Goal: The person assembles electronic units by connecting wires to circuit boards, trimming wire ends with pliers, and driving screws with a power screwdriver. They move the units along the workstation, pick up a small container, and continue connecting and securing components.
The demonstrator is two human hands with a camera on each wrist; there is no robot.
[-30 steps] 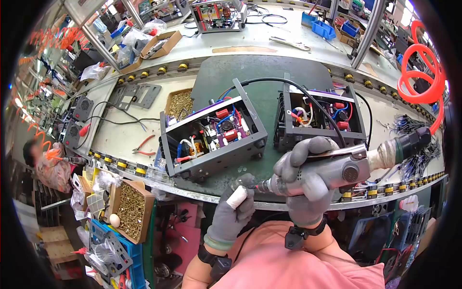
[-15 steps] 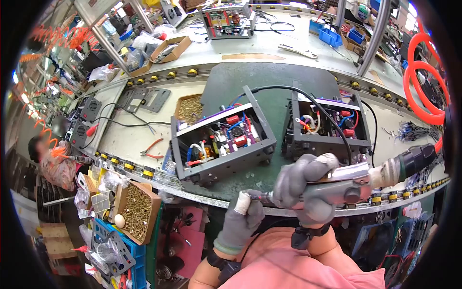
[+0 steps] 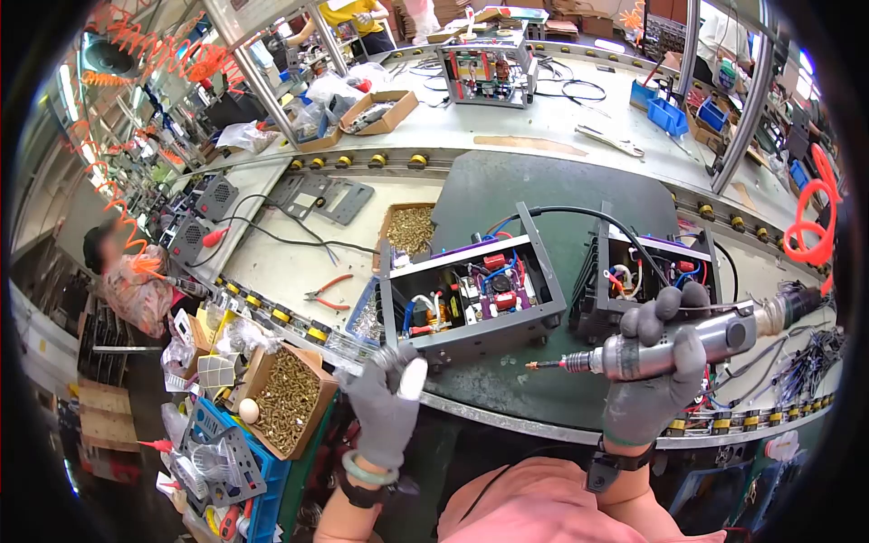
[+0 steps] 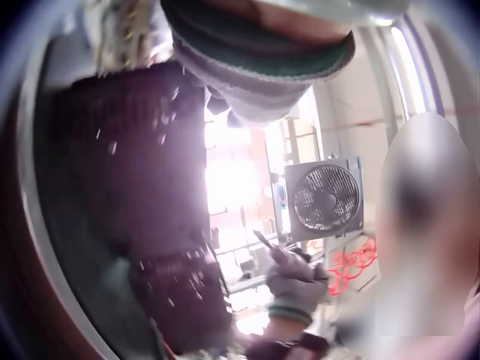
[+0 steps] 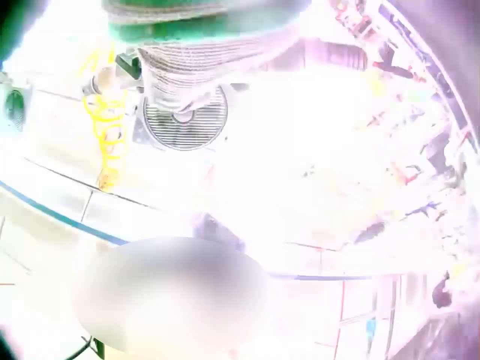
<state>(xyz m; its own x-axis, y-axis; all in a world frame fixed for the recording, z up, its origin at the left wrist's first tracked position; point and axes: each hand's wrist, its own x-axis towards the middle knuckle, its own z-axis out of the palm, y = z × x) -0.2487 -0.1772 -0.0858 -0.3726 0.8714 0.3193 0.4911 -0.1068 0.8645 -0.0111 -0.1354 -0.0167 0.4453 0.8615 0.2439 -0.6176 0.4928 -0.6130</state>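
Observation:
My gloved right hand (image 3: 644,398) grips a grey air screwdriver (image 3: 634,357), its thumb and fingers around the body. The driver lies nearly level, its bit (image 3: 543,365) pointing left over the dark green mat, in front of the metal cases. My left hand (image 3: 385,407), also gloved and with white tape on a digit, is raised by the near left corner of the left case (image 3: 471,335), apart from the bit. Its fingers are loosely bent and blurred, with nothing visible in them. Boards and wires show inside this case and the right case (image 3: 602,312).
A carton of brass-coloured screws (image 3: 290,398) stands at the lower left, and another screw box (image 3: 407,231) lies behind the left case. Red-handled pliers (image 3: 329,291) lie on the bench. A red coiled hose (image 3: 815,217) hangs at right. Another person (image 3: 136,285) is at far left.
My left hand has left the driver's bit and moved left. The right hand has moved right with the driver, baring the bit. The head view has shifted too.

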